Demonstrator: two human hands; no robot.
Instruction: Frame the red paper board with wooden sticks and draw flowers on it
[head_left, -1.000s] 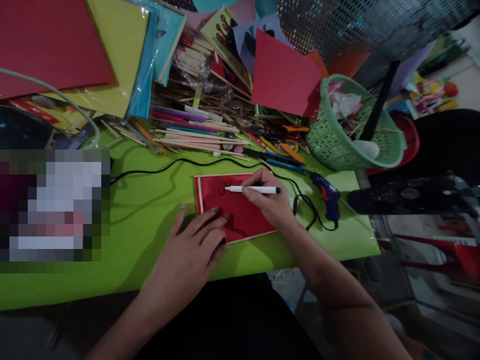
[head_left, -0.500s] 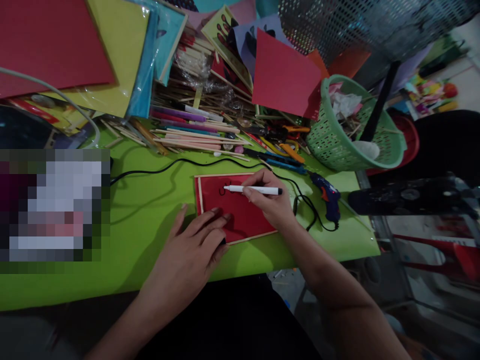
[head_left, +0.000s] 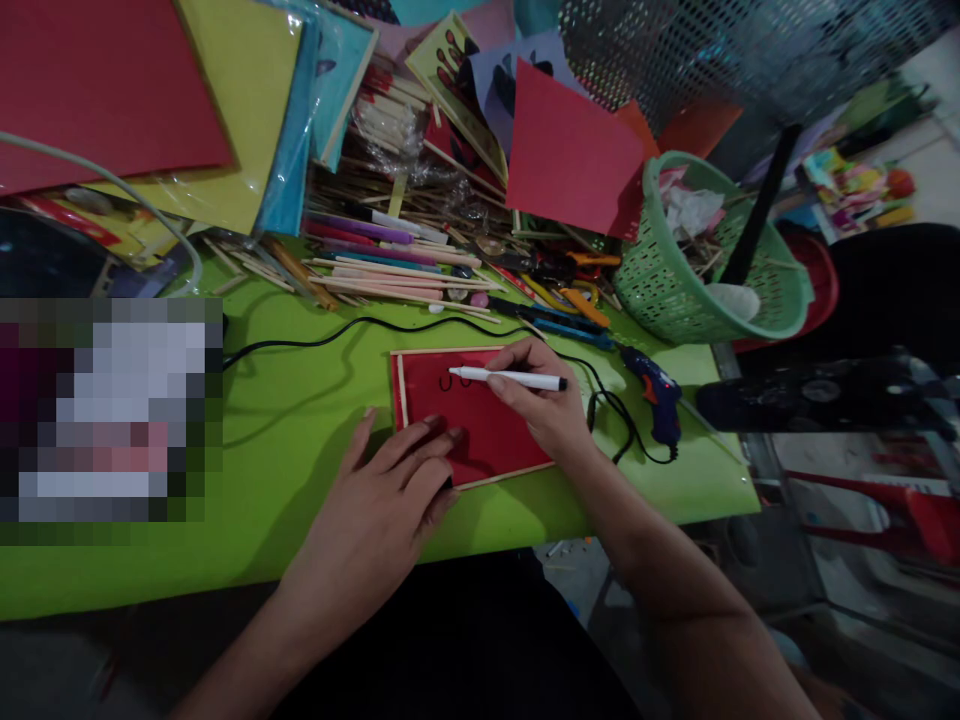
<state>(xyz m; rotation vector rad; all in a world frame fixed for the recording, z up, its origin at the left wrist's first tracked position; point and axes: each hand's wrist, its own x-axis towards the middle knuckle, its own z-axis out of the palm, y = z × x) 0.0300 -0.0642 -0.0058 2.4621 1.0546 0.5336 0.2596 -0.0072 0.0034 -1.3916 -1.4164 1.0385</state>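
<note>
My right hand [head_left: 536, 395] pinches a white marker [head_left: 525, 379], its black end pointing right. The tip hovers at or just over a red card [head_left: 495, 435], by short black curved strokes [head_left: 445, 383]; I cannot tell if it touches. Thin wooden sticks [head_left: 402, 392] edge the card on the sides that show. My left hand [head_left: 397, 475] lies over the card's lower left corner with some fingers stretched out. Between its thumb and index finger shows a small black piece [head_left: 448, 483], apparently the marker's cap, mostly hidden.
A blue glue gun [head_left: 656, 395] lies right of the card, its black cord [head_left: 360, 320] running behind. Markers, loose sticks [head_left: 382, 280] and scissors crowd the back of the green table [head_left: 285, 470]. A green basket [head_left: 675, 270] stands back right. A blurred patch covers the left.
The marker tip has lifted or shifted slightly up and right from the left curved stroke. My left hand stays in place on the card.
</note>
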